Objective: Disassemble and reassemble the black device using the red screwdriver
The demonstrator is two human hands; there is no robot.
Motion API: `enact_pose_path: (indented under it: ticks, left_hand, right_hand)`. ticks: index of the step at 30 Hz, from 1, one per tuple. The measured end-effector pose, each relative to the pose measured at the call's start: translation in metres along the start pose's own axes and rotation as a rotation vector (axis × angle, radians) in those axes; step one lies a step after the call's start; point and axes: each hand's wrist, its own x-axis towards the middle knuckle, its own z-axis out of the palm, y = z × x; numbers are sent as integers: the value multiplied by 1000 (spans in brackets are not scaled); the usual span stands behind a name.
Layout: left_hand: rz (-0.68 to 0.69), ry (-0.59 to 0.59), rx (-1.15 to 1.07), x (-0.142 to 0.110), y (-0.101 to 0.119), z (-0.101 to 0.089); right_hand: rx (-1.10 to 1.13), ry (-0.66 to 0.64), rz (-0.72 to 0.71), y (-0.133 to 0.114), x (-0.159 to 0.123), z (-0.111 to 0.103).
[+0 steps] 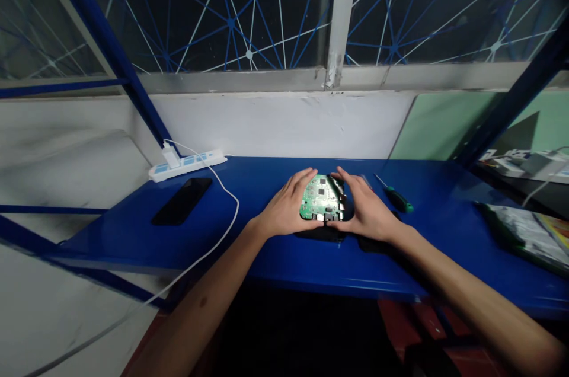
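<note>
A green circuit board [320, 198] with dark chips and metal ports along its near and right edges is held between my two hands over the blue table. My left hand [291, 204] grips its left side, thumb along the near edge and fingers at the far left corner. On the other side my right hand [365, 206] curves round the right edge, its thumb also at the near edge. Below the board lies a black piece [320, 235], partly hidden by the board and hands. Another dark object under my right wrist is mostly hidden.
A green-handled screwdriver [399, 199] lies right of my right hand. To the left are a black phone [182, 201] and a white power strip [189, 165] with a plugged-in charger; its white cable [237, 211] crosses the table. A shiny packet [528, 235] lies far right.
</note>
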Motion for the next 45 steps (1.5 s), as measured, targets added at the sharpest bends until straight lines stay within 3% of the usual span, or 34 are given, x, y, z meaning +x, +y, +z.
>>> enact_pose_path:
  ticks: [7, 12, 20, 28, 37, 45]
  left_hand:
    - [-36, -29, -58, 1, 2, -2]
    - [-83, -28, -158, 0, 0, -4]
    - [-91, -36, -194, 0, -1, -4]
    - [-97, -78, -156, 1, 4, -10]
    - [-90, -123, -116, -1, 1, -9]
    - [-239, -243, -165, -4, 0, -9]
  right_hand:
    - [39, -40, 5, -1, -1, -1]
    - [97, -159, 18, 1, -3, -12]
    - [66, -204, 46, 2, -1, -26]
    - [41, -209, 37, 6, -3, -25]
    - [145, -215, 121, 10, -5, -17]
    - [148, -186, 131, 13, -6, -15]
